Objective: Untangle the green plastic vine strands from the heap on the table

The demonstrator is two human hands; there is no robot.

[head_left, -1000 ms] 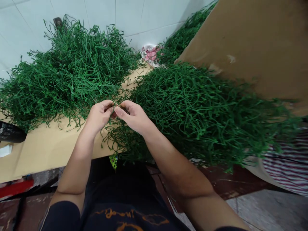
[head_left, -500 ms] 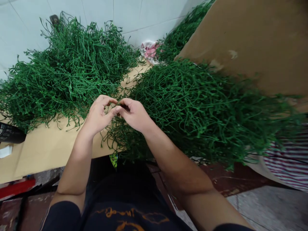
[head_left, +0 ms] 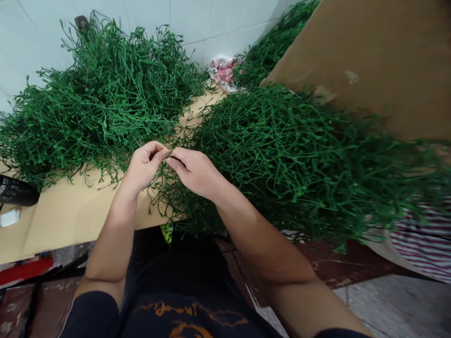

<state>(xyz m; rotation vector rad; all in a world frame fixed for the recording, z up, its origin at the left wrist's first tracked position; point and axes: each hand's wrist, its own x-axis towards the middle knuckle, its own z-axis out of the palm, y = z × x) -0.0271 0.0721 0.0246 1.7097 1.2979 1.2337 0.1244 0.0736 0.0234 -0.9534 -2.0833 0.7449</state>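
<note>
Over the gap between two heaps of thin green artificial plant stems, my two hands meet almost fingertip to fingertip. My left hand (head_left: 143, 166) is closed in a pinch, thumb against forefinger. Facing it, my right hand (head_left: 193, 170) is also pinched, its thumb below the bent fingers. Whatever sits between the fingertips is too small and covered to make out. On the left lies one green stem heap (head_left: 116, 94); the other green stem heap (head_left: 275, 150) is right beside my right hand and forearm. Loose stems (head_left: 164, 192) lie below the hands.
Flat cardboard (head_left: 81, 211) covers the work surface. A large cardboard sheet (head_left: 380, 61) stands at the upper right. A black cylinder (head_left: 17, 191) lies at the left edge, near a white scrap (head_left: 10, 218). Pink and white cloth (head_left: 225, 71) sits by the tiled wall.
My fingertips have drawn slightly apart, the left hand shifting a little to the left. Both hands are now pinched tighter. The whole view has shifted slightly; the heaps look the same.
</note>
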